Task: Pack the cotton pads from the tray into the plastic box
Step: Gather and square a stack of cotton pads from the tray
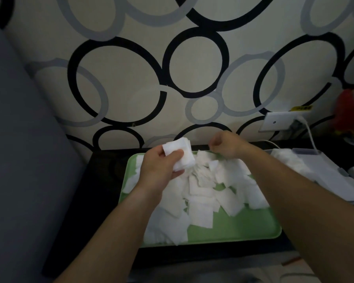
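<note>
A green tray (233, 227) lies on a dark table, covered with several loose white square cotton pads (202, 197). My left hand (159, 166) grips a stack of cotton pads (182, 152) above the tray's far left part. My right hand (227, 145) hovers over the tray's far edge with its fingers curled; whether it pinches a pad is hidden. A clear plastic box (315, 170) with white pads inside stands to the right of the tray.
The dark table (94, 190) stands against a wall patterned with black and grey rings. A wall socket (280, 121) with a white cable sits behind the box. A red object (349, 111) is at the far right. A grey surface fills the left.
</note>
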{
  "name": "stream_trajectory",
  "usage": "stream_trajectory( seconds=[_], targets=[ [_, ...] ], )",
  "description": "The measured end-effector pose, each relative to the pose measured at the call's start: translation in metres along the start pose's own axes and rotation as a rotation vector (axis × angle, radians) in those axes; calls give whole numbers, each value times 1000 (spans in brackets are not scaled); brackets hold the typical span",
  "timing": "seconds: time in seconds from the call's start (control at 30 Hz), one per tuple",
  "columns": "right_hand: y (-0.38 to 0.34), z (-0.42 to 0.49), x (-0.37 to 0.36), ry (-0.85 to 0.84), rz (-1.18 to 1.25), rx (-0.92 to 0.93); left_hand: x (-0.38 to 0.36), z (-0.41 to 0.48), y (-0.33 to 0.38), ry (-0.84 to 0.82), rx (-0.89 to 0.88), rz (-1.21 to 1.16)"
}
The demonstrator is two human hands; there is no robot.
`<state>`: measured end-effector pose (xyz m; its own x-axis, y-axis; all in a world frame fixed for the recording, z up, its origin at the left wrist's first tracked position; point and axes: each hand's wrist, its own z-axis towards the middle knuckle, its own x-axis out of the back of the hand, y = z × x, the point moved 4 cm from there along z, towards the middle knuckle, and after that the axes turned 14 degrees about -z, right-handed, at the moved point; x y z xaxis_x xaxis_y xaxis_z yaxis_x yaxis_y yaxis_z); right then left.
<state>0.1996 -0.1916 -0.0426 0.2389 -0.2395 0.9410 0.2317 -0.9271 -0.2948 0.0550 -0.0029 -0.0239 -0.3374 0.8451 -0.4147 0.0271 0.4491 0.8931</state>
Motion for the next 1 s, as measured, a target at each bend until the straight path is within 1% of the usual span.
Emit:
stream_trajectory(
  seconds=[0.13,0.2,0.4,0.6,0.73,0.8,0.87,0.9,1.0],
  targets=[
    [-10,9,-6,-126,-21,-24,2,5,1,4,-24,34],
    [-9,12,-9,-161,-13,-22,1,6,2,-6,-41,57],
    [-4,5,-8,-87,164,5,4,9,2,-10,-64,108],
    [4,-19,8,68,200,20,5,6,3,-33,-72,122],
    [-4,-53,30,89,269,86,1,2,0,-50,-63,149],
    [-6,-71,37,78,323,86,-2,-1,0,-73,-59,154],
    [-5,-87,39,67,447,48,-4,-4,-1,-89,-42,136],
    [-4,-96,39,67,567,11,-6,-6,-2,-92,-27,127],
    [-8,-119,30,17,1063,-77,-9,-11,-7,-97,31,104]
  ],
)
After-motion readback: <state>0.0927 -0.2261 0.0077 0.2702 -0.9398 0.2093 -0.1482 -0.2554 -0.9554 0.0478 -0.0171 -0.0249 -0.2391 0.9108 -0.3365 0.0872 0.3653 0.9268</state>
